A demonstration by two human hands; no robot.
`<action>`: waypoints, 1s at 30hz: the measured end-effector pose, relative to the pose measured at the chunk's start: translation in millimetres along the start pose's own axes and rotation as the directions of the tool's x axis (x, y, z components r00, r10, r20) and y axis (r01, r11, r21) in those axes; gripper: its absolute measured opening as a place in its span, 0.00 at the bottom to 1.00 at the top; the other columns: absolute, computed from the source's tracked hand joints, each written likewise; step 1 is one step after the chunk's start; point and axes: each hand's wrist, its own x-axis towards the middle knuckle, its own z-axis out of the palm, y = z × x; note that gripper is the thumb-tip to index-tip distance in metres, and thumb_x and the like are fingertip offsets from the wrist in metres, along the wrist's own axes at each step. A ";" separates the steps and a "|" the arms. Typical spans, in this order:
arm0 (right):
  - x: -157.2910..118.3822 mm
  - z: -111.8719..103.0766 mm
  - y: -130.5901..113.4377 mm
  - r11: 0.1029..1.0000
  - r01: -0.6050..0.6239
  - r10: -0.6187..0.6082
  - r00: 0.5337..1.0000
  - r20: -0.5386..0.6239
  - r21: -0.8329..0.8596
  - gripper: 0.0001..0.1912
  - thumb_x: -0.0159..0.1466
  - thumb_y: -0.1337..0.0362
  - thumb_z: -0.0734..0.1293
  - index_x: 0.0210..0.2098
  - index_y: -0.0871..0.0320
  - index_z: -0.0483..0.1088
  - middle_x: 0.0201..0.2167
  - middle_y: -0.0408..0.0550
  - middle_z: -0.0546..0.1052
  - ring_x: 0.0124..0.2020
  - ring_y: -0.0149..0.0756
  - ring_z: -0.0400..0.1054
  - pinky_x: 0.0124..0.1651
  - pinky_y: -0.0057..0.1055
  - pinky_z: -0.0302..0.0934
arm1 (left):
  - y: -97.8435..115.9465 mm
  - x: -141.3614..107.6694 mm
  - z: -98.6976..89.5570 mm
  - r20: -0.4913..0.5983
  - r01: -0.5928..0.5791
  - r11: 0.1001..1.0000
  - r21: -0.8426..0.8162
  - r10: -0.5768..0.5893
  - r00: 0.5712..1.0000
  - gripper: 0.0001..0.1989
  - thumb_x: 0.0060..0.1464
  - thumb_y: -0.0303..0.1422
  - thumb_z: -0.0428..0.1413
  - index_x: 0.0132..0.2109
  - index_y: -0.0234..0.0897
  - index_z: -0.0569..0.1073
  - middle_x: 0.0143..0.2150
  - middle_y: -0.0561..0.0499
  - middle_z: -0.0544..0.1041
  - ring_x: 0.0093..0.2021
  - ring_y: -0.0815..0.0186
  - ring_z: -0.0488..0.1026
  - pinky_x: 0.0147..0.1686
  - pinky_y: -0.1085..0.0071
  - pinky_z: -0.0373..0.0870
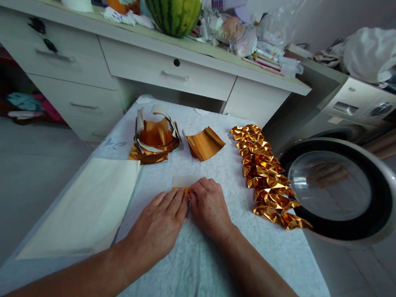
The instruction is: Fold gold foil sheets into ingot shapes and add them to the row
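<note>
A sheet of gold foil paper lies on the cloth-covered table in front of me, its pale side up with a thin gold strip along the near edge. My left hand rests flat on that edge, fingers stretched out side by side. Close beside it, my right hand has curled fingers and pinches the paper's right end. The hands hide most of the sheet. Beyond them sit a small stack of curved gold foil sheets and a larger curled bundle of foil paper.
Rows of folded gold foil pieces line the table's right side. A large cream sheet lies at the left. Behind stands a white desk with a cut watermelon on it. An open washing machine door borders the table's right edge.
</note>
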 end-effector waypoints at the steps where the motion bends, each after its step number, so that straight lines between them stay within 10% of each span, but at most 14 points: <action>1: 0.3 -0.4 -0.8 1.000 -0.007 0.007 1.000 -0.001 -0.008 0.08 0.66 0.70 0.61 0.33 0.58 0.70 0.35 0.48 0.72 0.38 0.37 0.60 0.44 0.33 0.53 | 1.3 -1.8 0.5 0.006 0.016 1.000 0.008 -0.016 1.000 0.20 0.59 0.24 0.46 0.56 0.24 0.72 0.58 0.31 0.72 0.57 0.49 0.71 0.56 0.52 0.67; 12: 4.6 1.8 -7.3 0.994 -0.105 0.105 0.995 0.002 -0.026 0.04 0.65 0.63 0.64 0.37 0.56 0.68 0.38 0.48 0.72 0.40 0.41 0.62 0.43 0.36 0.53 | 5.5 -7.1 -8.6 0.070 0.091 0.995 0.032 -0.093 0.993 0.18 0.59 0.26 0.47 0.50 0.21 0.76 0.53 0.26 0.75 0.53 0.44 0.74 0.51 0.49 0.70; 30: -1.3 -6.1 -0.7 0.978 -0.209 0.209 0.978 0.009 0.000 0.31 0.61 0.55 0.69 0.61 0.50 0.59 0.46 0.52 0.69 0.45 0.47 0.61 0.47 0.41 0.54 | 5.9 -5.1 -12.5 0.058 0.022 0.982 0.190 -0.034 0.998 0.17 0.58 0.29 0.51 0.46 0.19 0.78 0.48 0.26 0.78 0.47 0.46 0.76 0.47 0.55 0.72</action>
